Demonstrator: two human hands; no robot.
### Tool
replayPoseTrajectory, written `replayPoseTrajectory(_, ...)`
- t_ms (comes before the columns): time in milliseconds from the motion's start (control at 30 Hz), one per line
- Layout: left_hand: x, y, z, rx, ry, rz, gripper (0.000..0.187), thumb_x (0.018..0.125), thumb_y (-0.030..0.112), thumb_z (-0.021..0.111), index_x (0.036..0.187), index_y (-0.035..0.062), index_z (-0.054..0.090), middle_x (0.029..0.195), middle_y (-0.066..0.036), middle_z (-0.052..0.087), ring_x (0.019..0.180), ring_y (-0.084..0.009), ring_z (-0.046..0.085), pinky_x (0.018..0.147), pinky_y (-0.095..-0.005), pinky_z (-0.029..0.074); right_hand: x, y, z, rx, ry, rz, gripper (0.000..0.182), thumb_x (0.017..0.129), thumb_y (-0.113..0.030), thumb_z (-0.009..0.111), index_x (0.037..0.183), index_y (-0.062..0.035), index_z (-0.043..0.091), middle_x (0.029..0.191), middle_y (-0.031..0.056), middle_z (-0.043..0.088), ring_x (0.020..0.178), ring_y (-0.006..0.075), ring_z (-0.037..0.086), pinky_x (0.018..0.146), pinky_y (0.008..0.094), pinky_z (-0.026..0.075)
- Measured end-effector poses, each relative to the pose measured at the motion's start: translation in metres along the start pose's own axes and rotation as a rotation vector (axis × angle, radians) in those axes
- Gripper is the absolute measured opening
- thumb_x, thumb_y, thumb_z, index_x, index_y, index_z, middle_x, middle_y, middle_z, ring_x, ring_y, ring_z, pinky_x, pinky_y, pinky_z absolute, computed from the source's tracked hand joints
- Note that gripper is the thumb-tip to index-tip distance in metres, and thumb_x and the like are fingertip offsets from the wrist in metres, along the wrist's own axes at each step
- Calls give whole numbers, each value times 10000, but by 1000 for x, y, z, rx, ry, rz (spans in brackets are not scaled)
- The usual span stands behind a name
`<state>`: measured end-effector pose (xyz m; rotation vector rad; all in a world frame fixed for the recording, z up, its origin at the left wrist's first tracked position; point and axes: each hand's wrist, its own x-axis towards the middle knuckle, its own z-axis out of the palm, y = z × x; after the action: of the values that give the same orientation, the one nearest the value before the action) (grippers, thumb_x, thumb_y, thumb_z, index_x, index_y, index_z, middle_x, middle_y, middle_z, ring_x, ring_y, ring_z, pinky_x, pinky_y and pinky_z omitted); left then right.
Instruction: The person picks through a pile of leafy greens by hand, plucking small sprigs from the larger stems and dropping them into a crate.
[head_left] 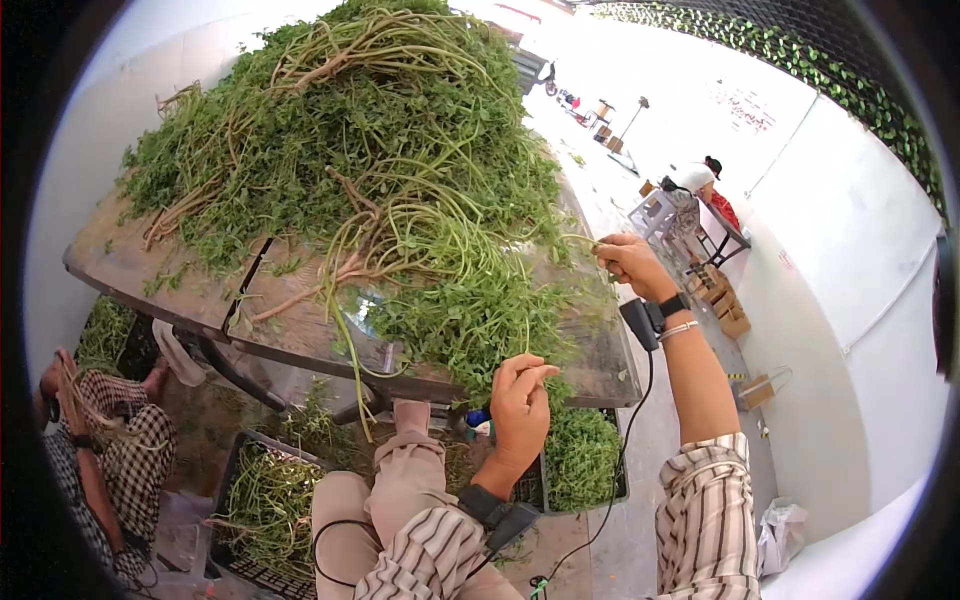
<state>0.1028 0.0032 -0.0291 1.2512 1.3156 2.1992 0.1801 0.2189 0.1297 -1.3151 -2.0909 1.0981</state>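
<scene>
- Your left hand (520, 405) pinches thin green herb stems (470, 300); right hand (628, 262) grips a stem end.
- Big leafy pile (340, 140) unsorted on worn wooden surface (130, 265); black crates (585, 460) below part-filled.

My left hand (522, 398) pinches a thin green stem (527, 338) running up into the leafy heap of greens (350, 150) piled on the table; my right hand (628, 262) grips another stem at the heap's edge.

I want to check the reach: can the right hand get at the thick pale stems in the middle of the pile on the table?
Probably yes: the right hand already touches the pile's edge, and nothing lies between it and the thick pale stems.
</scene>
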Motion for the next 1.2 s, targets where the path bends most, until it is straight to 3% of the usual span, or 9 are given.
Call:
replayPoseTrajectory(133,-1,2,1,-123,-63,-54,239,852,-68,452,1039,-13,590,1036,-78,497,811,-152,571,662,-279,487,-29,20,-9,137,32,3,108,824,-159,593,858,-58,611,651,-39,532,484,15,367,401,192,248)
replayPoseTrajectory(233,-4,6,3,-399,-225,-303,263,888,-2,460,1132,-8,559,1016,-77,504,767,-135,570,640,-282,501,-55,38,-4,244,94,-59,120,821,-156,595,879,-53,620,641,-42,538,494,13,385,421,185,269)
replayPoseTrajectory(467,7,12,2,-602,-214,-490,626,879,55,526,1403,9,188,1030,-98,497,767,-123,570,640,-265,538,-126,52,31,-164,261,-294,159,785,-112,613,886,10,620,615,-16,513,567,48,448,510,230,364)
replayPoseTrajectory(600,6,12,6,-649,-171,-469,742,854,66,582,1423,26,108,1050,-104,493,748,-118,564,641,-257,534,-161,48,50,-337,243,-512,138,777,-37,595,904,15,611,727,111,587,634,183,562,577,289,433)
replayPoseTrajectory(633,6,12,6,-674,-171,-463,790,840,62,606,1427,25,79,1057,-107,496,733,-107,559,632,-249,523,-168,47,53,-362,202,-500,144,772,-19,595,913,6,611,793,139,591,671,267,575,598,319,450)
replayPoseTrajectory(867,11,5,-2,-737,-160,-588,622,889,136,579,1401,46,239,1009,-118,584,671,-79,531,512,-216,461,-187,58,63,-559,130,-641,164,774,-14,595,937,-22,608,782,120,573,688,287,578,588,342,463)
replayPoseTrajectory(967,9,0,-4,-829,-108,-616,369,911,111,537,1248,22,416,858,-78,610,573,-62,496,459,-219,399,-186,56,65,-477,125,-595,175,773,-16,591,948,-24,606,788,119,574,679,289,572,593,336,464)
replayPoseTrajectory(1033,6,-5,-2,-842,-93,-621,352,908,107,534,1233,19,431,860,-87,607,582,-66,500,472,-224,412,-185,56,66,-430,119,-571,181,773,-17,590,953,-25,605,791,118,575,675,290,569,596,332,464)
replayPoseTrajectory(1200,4,1,0,-867,-97,-599,324,902,93,516,1212,13,466,833,-82,597,593,-68,504,491,-228,427,-180,52,53,-366,-78,-485,196,769,2,557,960,-3,599,800,101,567,653,203,547,587,289,444)
